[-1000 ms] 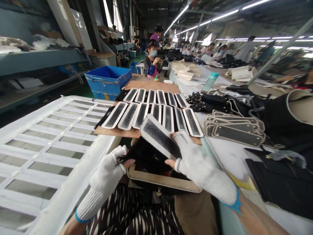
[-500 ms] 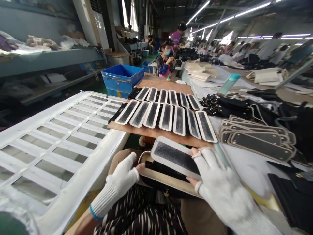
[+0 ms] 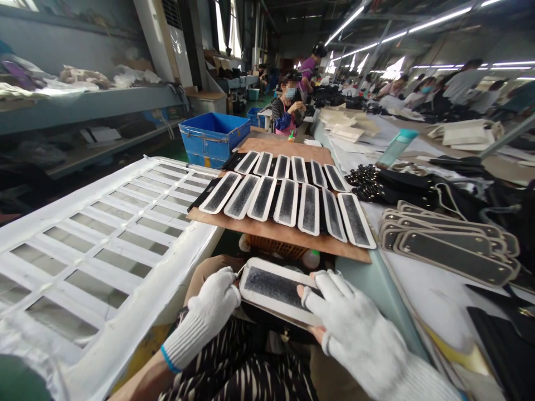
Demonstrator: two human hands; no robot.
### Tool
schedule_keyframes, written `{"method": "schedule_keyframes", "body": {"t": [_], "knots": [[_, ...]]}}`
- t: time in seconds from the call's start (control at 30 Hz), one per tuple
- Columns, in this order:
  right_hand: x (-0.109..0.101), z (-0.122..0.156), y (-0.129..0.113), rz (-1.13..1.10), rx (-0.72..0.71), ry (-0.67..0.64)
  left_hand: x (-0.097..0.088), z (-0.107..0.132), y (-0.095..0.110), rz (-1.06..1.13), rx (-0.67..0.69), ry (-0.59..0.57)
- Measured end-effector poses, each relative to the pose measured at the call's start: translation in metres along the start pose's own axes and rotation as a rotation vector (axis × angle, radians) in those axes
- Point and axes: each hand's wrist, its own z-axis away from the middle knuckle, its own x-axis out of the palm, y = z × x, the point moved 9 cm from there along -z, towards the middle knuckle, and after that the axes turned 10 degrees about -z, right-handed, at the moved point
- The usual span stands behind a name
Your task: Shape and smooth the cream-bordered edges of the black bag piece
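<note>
In my lap lies a black bag-like piece point(image 3: 267, 317) with a pale rim, mostly hidden by the oblong panel point(image 3: 271, 287) on top of it. That panel has rounded corners, a white border and a dark speckled middle. My left hand point(image 3: 215, 295), in a white fingerless glove, is closed at the left end, where its fingertips grip the black piece's edge. At the right end my right hand point(image 3: 351, 317), gloved alike, presses fingertips on the panel's face, its thumb at the near edge.
Two rows of similar panels point(image 3: 286, 203) lie on a brown board point(image 3: 267, 225) ahead. A white slatted frame point(image 3: 104, 242) is at left, with a blue bin point(image 3: 215, 139) behind. Grey studded pieces point(image 3: 451, 253) are stacked at right. A co-worker point(image 3: 288, 108) sits beyond.
The panel has come down and left onto the black piece, covering most of its opening. My right hand moved left with it; my left fingers closed at the left end.
</note>
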Motion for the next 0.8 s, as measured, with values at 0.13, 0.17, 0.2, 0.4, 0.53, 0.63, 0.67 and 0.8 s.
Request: {"method": "schedule_keyframes", "body": {"t": [0.13,0.17,0.2,0.4,0.53,0.63,0.67,0.8], "knots": [[0.004,-0.002,0.001,-0.083,0.022,-0.058,0.001,-0.001,-0.007,-0.009,-0.016,0.014],[0.005,-0.003,0.000,-0.097,0.016,-0.091,0.001,-0.001,-0.008,-0.006,-0.017,0.019],[0.006,-0.003,-0.002,-0.115,0.006,-0.127,0.002,-0.001,-0.009,-0.004,-0.019,0.020],[0.007,-0.008,-0.001,-0.313,-0.050,-0.293,0.003,0.000,-0.005,0.017,-0.001,-0.020],[0.008,-0.015,0.003,-0.276,-0.098,-0.309,0.001,0.002,-0.008,0.064,0.028,-0.024],[0.012,-0.016,0.000,-0.213,-0.143,-0.316,0.000,0.004,-0.015,0.078,0.023,-0.006],[0.013,-0.015,-0.001,-0.201,-0.158,-0.308,0.000,0.004,-0.017,0.085,0.025,0.000],[0.013,-0.017,-0.002,-0.155,-0.197,-0.264,0.002,0.002,-0.023,0.112,0.018,0.024]]}}
